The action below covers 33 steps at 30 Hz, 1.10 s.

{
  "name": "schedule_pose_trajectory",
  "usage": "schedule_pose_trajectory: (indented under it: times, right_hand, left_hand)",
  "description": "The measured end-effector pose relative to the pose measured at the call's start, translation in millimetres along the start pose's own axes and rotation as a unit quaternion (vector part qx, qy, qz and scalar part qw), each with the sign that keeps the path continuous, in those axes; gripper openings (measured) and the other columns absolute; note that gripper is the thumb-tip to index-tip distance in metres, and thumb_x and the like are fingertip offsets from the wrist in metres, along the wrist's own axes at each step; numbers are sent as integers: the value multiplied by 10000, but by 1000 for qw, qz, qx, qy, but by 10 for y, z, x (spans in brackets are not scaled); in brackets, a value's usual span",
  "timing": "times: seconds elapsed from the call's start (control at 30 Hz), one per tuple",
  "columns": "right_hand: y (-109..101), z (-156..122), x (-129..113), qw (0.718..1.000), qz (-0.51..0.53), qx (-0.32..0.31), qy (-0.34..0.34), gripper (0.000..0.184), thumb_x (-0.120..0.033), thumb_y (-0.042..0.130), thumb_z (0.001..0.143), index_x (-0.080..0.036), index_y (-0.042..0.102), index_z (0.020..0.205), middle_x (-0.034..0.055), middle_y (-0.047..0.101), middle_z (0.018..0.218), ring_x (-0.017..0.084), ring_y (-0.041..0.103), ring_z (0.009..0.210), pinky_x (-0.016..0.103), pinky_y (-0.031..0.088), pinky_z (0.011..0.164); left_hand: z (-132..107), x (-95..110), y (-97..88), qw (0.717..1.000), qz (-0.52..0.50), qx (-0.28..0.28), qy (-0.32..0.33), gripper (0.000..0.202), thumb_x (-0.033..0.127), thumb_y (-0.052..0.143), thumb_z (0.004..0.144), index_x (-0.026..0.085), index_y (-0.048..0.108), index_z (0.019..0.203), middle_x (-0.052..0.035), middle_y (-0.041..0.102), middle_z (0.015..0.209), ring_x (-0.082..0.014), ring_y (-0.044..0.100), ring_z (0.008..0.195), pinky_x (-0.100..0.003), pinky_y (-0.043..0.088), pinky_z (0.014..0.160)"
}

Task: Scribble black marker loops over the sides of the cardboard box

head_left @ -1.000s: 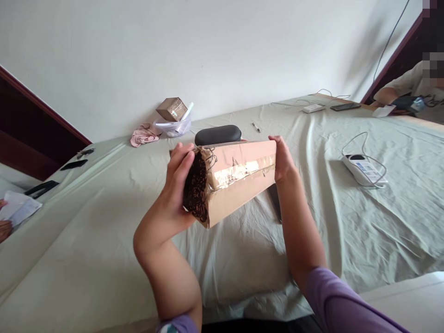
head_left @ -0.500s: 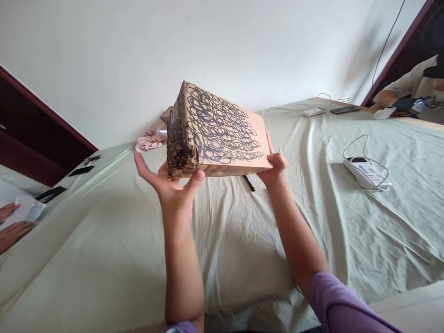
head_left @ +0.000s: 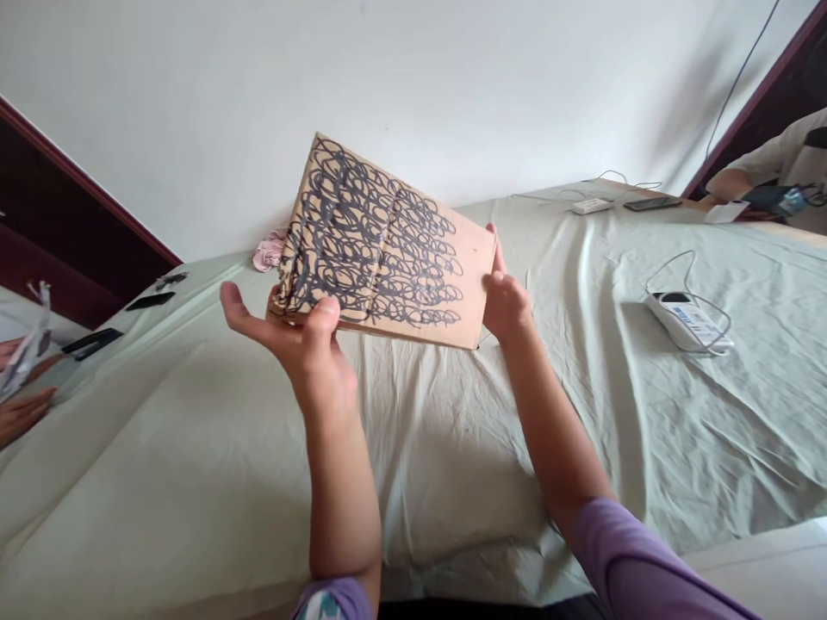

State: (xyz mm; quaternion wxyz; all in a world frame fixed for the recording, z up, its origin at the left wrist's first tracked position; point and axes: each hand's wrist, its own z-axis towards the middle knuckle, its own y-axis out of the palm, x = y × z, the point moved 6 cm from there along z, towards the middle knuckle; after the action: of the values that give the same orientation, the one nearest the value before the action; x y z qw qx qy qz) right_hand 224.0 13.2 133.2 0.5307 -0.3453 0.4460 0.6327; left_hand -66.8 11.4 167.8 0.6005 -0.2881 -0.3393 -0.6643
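Held up above the cloth is a cardboard box (head_left: 423,258), its broad face turned to me and covered in rows of black looped scribbles. The box tilts, with its left end higher. My left hand (head_left: 303,344) supports the lower left corner, thumb on the scribbled face and one finger sticking out to the left. At the right end, my right hand (head_left: 507,297) grips the edge with the thumb in front; its other fingers are partly hidden behind the box. The far side of the box is out of sight.
A green cloth (head_left: 445,482) covers the table. To the right lie a white power strip (head_left: 688,323) with a cord, a white device (head_left: 591,207) and a phone (head_left: 652,204). A pink cloth (head_left: 268,251) is behind the box. Other people's hands (head_left: 26,418) show at left; another person's arm (head_left: 753,172) at right.
The box has turned so its scribbled broad face points more toward me, and its dark left end has gone from view. My left hand has shifted left, its thumb now on that face.
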Motion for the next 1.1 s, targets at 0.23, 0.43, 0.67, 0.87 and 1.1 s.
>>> schedule_pose_trajectory:
  times: [0.23,0.43,0.67,0.87,1.1]
  right_hand:
    - [-50,-92,179,963,10,-248,104,1239,-572,847,707,-320,221,1746,121,657,1536,367,666,1354,517,555,1100]
    - [83,-76,284,969,52,-228,78,1199,-671,772,765,-400,140,1747,74,599,1588,343,693,1279,481,619,988]
    - [-32,31,156,992,-89,-53,77,978,-745,536,923,-347,183,1744,76,701,1410,303,725,1169,453,616,966]
    - [-489,140,736,839,-504,77,190,606,-546,703,924,-190,646,1411,179,717,1370,342,675,1265,413,545,1033]
    - [-646,20,1364,724,-598,57,340,404,-182,676,885,-99,738,1276,269,738,1326,388,722,1212,407,559,917]
  left_hand:
    - [8,-22,124,992,-122,0,-34,980,448,831,812,433,288,1629,-27,640,1503,-348,577,1474,-526,524,1203]
    - [-75,-168,377,982,-83,-44,-166,977,529,789,852,394,276,1672,-81,659,1407,-329,652,1371,-483,547,1139]
    - [13,-438,349,961,-74,-113,-242,1132,550,917,693,388,318,1639,-107,643,1459,-385,659,1339,-497,605,1035]
    - [122,-665,21,970,26,48,-237,961,433,855,753,368,362,1576,-114,608,1465,-344,657,1304,-469,619,968]
    - [146,-825,-140,960,73,61,-265,1108,441,875,746,355,245,1655,-158,578,1472,-346,668,1262,-420,616,875]
